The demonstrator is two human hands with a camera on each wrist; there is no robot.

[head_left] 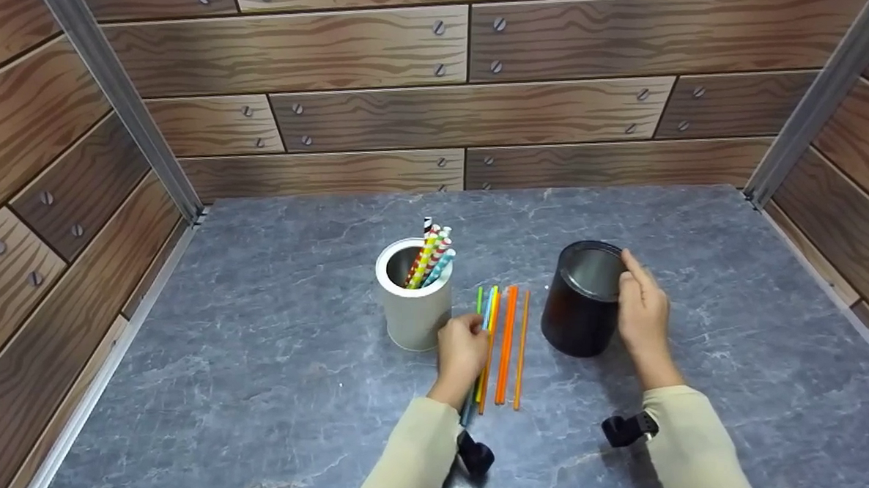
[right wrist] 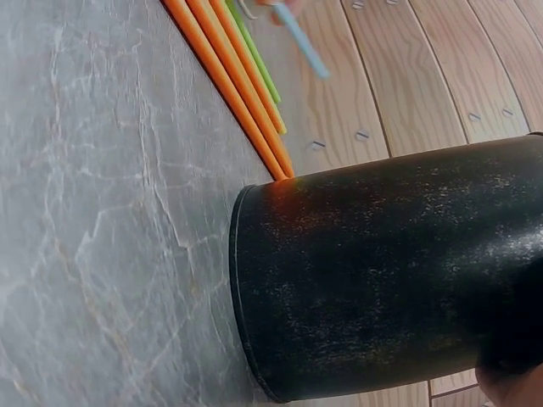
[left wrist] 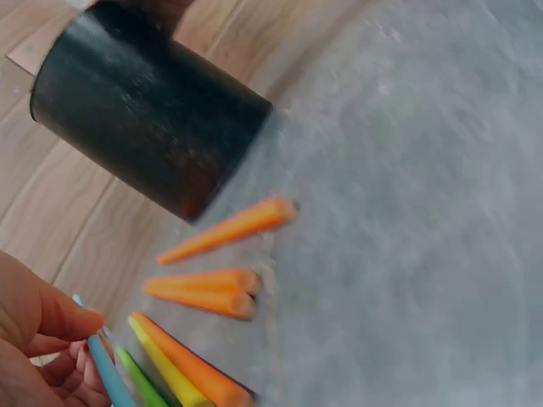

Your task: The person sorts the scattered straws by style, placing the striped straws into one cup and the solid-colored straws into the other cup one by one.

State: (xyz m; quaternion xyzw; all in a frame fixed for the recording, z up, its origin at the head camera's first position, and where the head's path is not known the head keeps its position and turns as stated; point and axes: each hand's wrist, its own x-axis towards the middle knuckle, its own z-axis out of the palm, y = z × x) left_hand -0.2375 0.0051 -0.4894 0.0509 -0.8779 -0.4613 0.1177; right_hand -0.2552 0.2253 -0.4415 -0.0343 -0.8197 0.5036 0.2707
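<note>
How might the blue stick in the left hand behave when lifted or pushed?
The blue stick looks fairly stiff, jutting straight from the left hand's pinch. It is probably light, being so slender. Its seemingly rounded shape suggests it could roll if pushed.

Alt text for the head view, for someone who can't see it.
A person's left hand pinches a light-blue straw beside a white canister holding patterned straws, while the right hand touches the side of a black canister. Between the canisters, green, yellow and orange straws lie on a gray marbled tabletop.
</note>
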